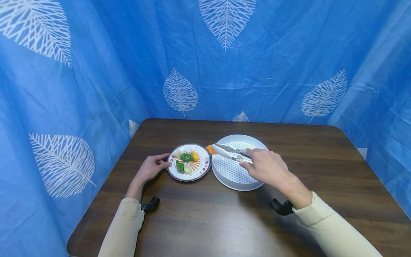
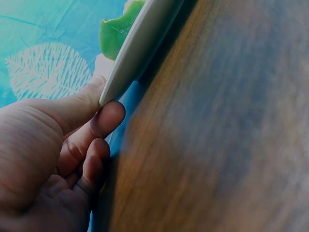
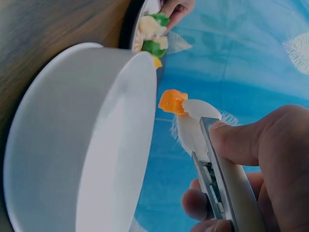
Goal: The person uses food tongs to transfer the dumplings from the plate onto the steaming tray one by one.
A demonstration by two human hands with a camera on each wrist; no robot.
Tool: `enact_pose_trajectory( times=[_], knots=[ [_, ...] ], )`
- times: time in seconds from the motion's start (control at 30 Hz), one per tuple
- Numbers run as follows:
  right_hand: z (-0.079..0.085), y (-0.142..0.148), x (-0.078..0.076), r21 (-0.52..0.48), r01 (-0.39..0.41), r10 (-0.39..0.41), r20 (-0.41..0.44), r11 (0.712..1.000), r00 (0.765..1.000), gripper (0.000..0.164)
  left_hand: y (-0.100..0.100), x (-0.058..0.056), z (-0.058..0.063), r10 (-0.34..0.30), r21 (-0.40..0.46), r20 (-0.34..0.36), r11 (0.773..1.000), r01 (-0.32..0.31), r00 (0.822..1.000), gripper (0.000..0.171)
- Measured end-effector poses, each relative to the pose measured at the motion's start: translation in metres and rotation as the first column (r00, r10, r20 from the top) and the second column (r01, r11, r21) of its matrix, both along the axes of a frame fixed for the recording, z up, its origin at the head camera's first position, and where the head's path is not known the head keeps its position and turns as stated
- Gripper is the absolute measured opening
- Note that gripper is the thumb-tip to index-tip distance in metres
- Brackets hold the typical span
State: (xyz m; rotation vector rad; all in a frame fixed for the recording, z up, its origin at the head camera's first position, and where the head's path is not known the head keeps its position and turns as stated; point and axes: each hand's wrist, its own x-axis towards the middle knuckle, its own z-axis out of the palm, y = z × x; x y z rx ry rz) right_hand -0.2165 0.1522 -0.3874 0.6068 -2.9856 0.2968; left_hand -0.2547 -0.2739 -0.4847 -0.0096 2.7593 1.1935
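Observation:
My left hand [image 1: 153, 169] pinches the left rim of a round white plate [image 1: 201, 171] between thumb and fingers. On the plate lie several small food-shaped pieces; a green-and-white piece [image 1: 183, 167] is nearest the hand, and a yellow piece [image 1: 194, 156] sits at the right. My right hand [image 1: 268, 166] grips a pair of metal tongs [image 3: 219, 174] with white tips. Between those tips an orange piece [image 3: 173, 101] is held, above the place where the plate and the white round steamer basket [image 1: 239, 187] meet. The basket has a perforated bottom.
A dark wooden table [image 1: 205, 221] bears everything. Blue curtains [image 1: 273, 53] with white leaf prints hang behind it and at both sides. The plate stands close against the basket's left side.

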Motion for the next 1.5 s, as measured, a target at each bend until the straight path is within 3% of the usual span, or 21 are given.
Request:
enact_pose_trajectory(
  times=[0.5, 0.97, 1.5],
  knots=[
    [-0.015, 0.022, -0.006, -0.022, 0.049, -0.047, 0.092, 0.999, 0.995, 0.056, 0.000, -0.001, -0.001, 0.015, 0.001, 0.016, 1.000, -0.015, 1.000, 0.058],
    [-0.031, 0.030, -0.004, 0.009, 0.038, -0.039, 0.139, 0.999, 0.990, 0.054, 0.000, -0.001, 0.000, 0.017, -0.009, 0.020, 1.000, -0.017, 1.000, 0.058],
    [-0.029, 0.029, -0.006, -0.045, 0.063, -0.055, 0.154, 0.997, 0.987, 0.061, 0.000, -0.003, -0.002, 0.017, -0.011, 0.024, 1.000, -0.017, 1.000, 0.059]
  ],
)
